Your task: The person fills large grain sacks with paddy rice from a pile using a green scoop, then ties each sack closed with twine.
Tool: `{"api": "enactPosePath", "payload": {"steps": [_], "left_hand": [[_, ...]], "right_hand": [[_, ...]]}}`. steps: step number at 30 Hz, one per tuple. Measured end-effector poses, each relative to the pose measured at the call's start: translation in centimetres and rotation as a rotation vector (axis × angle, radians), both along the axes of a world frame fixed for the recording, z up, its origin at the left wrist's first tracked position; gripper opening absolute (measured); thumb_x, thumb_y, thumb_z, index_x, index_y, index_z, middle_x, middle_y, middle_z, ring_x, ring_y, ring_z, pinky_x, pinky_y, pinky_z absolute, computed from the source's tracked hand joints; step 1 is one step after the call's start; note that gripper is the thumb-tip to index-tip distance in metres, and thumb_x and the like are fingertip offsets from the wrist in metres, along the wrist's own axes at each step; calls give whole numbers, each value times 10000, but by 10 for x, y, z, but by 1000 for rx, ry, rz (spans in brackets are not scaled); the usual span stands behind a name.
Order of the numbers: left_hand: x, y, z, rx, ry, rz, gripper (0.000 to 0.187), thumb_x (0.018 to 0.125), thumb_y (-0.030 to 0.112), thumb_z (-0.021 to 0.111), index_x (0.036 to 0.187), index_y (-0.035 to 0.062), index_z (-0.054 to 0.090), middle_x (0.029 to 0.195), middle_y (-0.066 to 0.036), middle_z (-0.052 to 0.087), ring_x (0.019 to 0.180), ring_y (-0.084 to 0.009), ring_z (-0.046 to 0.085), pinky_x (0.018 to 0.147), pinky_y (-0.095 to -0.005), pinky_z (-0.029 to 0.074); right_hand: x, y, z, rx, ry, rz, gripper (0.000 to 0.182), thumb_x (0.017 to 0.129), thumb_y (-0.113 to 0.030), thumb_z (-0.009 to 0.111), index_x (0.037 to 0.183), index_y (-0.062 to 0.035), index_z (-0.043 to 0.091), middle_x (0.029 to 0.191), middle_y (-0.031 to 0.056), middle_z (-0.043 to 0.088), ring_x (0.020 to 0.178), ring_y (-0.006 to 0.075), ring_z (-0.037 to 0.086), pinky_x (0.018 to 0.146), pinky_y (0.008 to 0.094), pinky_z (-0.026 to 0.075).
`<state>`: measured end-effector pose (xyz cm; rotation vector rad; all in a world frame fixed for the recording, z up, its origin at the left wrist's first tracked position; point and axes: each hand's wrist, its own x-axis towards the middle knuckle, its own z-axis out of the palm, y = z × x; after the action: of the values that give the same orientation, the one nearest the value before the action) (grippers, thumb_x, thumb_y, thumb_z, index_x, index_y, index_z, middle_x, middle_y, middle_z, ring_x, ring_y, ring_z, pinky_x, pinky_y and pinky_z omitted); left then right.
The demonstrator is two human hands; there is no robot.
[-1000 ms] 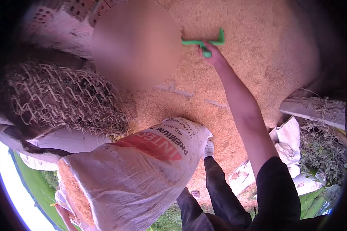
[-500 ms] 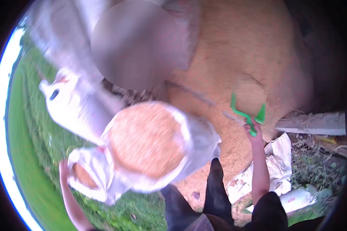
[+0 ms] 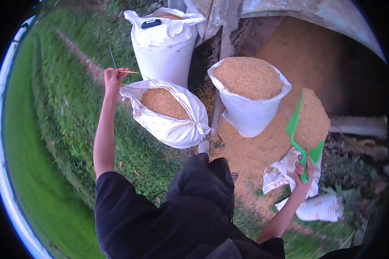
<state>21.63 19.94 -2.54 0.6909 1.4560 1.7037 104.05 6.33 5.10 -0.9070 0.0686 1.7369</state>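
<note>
Beside three sacks (image 3: 246,97), right hand (image 3: 303,172) grips one heaped scoop (image 3: 309,125).

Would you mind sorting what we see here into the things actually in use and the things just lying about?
In use:
- green scoop heaped with grain, in the right hand
- yellow string in the left hand
- open sack beside that hand
- full sack by the scoop

Lying about:
- tall white sack behind
- empty bags on the ground
- grass

Green scoop (image 3: 306,129) heaped with grain, tilted.
</note>
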Motion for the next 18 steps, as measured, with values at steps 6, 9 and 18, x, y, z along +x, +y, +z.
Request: {"api": "enactPosePath", "payload": {"steps": [6,9,18], "left_hand": [[55,7,33,117,679,-525,316,959,-19,422,1185,21,639,965,-123,670,937,-189,652,862,-295,509],[80,40,56,386,1170,-514,297,953,-7,447,1176,9,641,1001,-122,687,952,-165,644,840,-271,496],[67,185,59,175,712,-409,304,896,27,466,1100,26,692,881,-105,729,710,-174,696,699,-283,536]], "right_hand": [[-152,-94,62,30,-67,-51,368,1038,-311,399,1133,44,415,942,142,506,556,149,469,330,225,397],[-204,-141,56,38,-63,-64,331,1037,-304,401,1165,1,406,952,145,506,554,150,468,329,212,384],[-347,-227,50,-51,-178,-161,290,1033,-319,400,1123,-52,467,908,115,546,484,120,445,321,217,361]]}}
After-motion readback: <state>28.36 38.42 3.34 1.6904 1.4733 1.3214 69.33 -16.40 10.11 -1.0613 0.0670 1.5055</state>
